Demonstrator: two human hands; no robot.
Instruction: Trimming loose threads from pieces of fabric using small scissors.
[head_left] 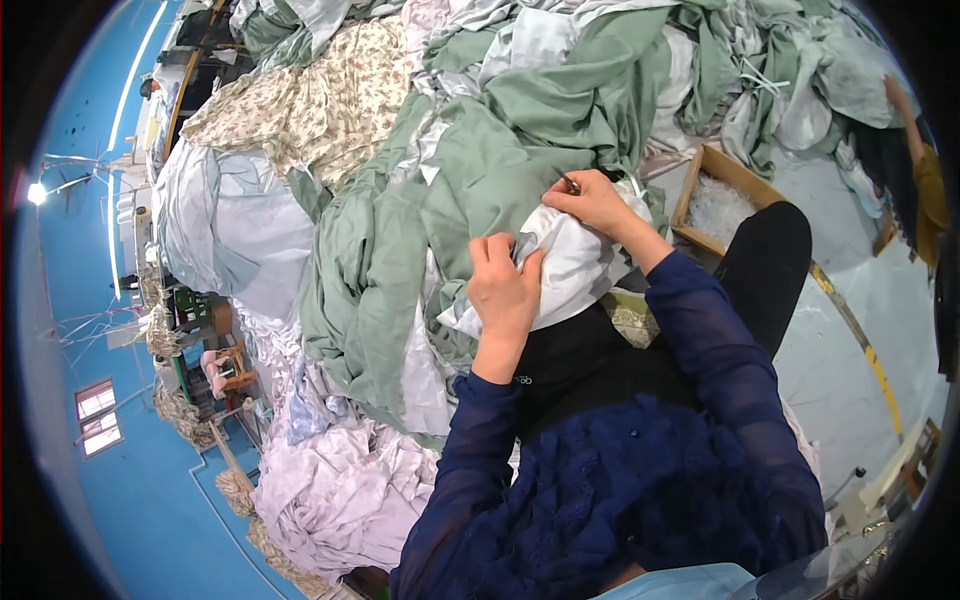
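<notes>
A piece of white cloth (572,262) lies bunched over my lap, next to a large green cloth (500,160). My left hand (505,290) pinches the white cloth's left edge between thumb and fingers. Up and to the right, my right hand (597,205) is closed at the cloth's upper edge. A small dark tool (571,186) with a thin tip pokes out from its fingers; its exact kind is too small to make out. Both hands stay a short way apart, with the cloth between them.
Heaped fabric surrounds me: floral cloth (330,100), pale blue cloth (235,215) and pinkish cloth (350,490). To the right stands an open wooden box (685,205) with whitish scraps inside. Another person (905,170) is at the far right. Yellow-black tape (860,340) marks the floor.
</notes>
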